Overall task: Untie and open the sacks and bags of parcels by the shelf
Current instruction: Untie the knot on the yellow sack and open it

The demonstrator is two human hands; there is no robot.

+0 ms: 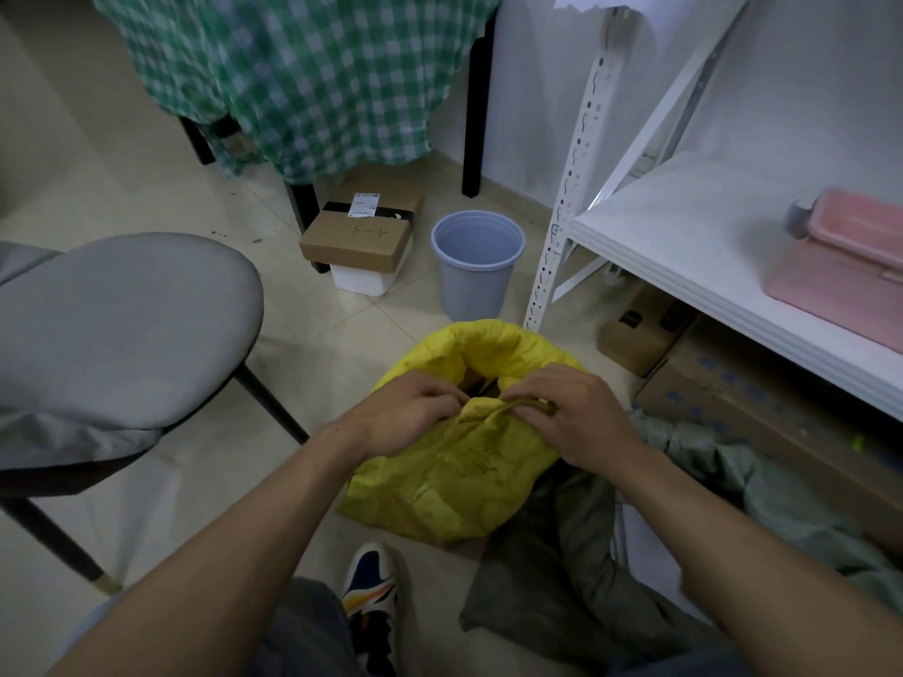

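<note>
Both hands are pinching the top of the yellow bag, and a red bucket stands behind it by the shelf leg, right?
Not quite: the bucket is pale grey-blue, not red, as the head view shows. The left hand and right hand do pinch the top of the yellow bag.

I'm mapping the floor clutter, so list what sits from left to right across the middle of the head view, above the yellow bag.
Grey chair seat → stacked cardboard boxes → grey bin → white shelf upright → pink case on the shelf board.
</note>
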